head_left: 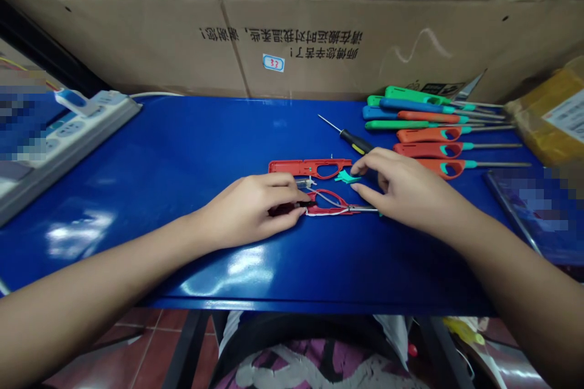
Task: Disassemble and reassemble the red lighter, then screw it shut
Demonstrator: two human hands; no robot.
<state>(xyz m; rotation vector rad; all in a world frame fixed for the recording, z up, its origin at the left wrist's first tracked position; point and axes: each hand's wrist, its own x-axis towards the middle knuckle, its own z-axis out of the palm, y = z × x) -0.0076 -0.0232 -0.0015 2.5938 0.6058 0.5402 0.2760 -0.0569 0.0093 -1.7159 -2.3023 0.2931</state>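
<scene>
My left hand (pixel 249 206) rests on the blue table (pixel 182 158) with its fingers closed round the handle end of an opened red lighter half (pixel 326 203) that shows white wire and a metal tube. My right hand (pixel 395 185) lies just right of it, fingers curved, the thumb touching the metal tube and the index finger reaching to a small teal trigger piece (pixel 347 177). The other red shell half (pixel 310 166) lies empty just beyond. A black-handled screwdriver (pixel 351 138) lies behind my right hand.
Several long-nosed lighters in orange, green and blue (pixel 429 127) lie in a row at the back right. A white power strip (pixel 68 127) sits at the left. Cardboard boxes (pixel 292 24) wall the back. A yellow packet (pixel 552 115) and a dark book (pixel 533 206) lie at the right.
</scene>
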